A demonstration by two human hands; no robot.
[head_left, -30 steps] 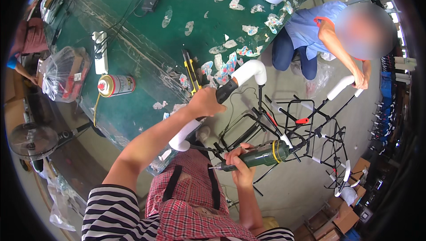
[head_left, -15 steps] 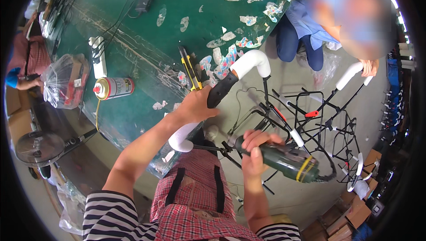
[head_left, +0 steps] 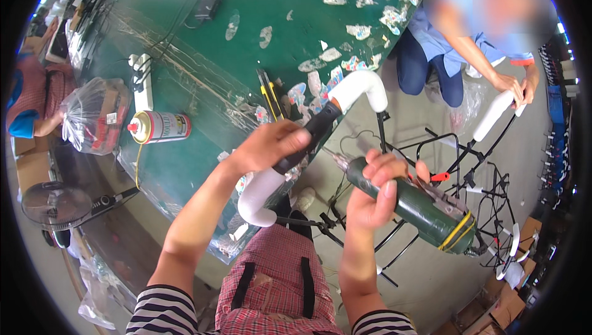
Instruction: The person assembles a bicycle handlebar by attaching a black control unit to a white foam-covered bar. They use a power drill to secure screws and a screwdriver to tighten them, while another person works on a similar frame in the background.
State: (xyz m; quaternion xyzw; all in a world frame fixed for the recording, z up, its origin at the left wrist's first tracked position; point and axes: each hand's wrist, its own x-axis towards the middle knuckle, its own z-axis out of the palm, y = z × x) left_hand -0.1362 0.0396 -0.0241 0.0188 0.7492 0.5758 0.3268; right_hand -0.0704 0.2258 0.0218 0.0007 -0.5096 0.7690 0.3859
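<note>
My left hand (head_left: 262, 148) is closed on the black middle section (head_left: 317, 126) of a bent handlebar with white foam grips (head_left: 359, 86) at its two ends. This handlebar joins a black tube frame that extends below the green table's edge. In my right hand (head_left: 373, 202) is a dark green electric screwdriver (head_left: 425, 216) with a yellow band near its rear. Its bit points up and left, toward the black section, and appears apart from it. A yellow-and-black utility knife (head_left: 269, 93) lies on the table beyond my left hand.
Scraps litter the green table (head_left: 203, 57), which also holds a spray can (head_left: 161, 126) and a power strip (head_left: 142, 82). Several black frames (head_left: 487, 193) stand on the floor at right. A co-worker (head_left: 435, 45) crouches there, holding another white grip. A fan (head_left: 57, 205) stands left.
The screwdriver in my right hand has moved up from beside the lower frame tube, toward the black section. My left hand still holds the handlebar. The co-worker's two hands now show at the other grip.
</note>
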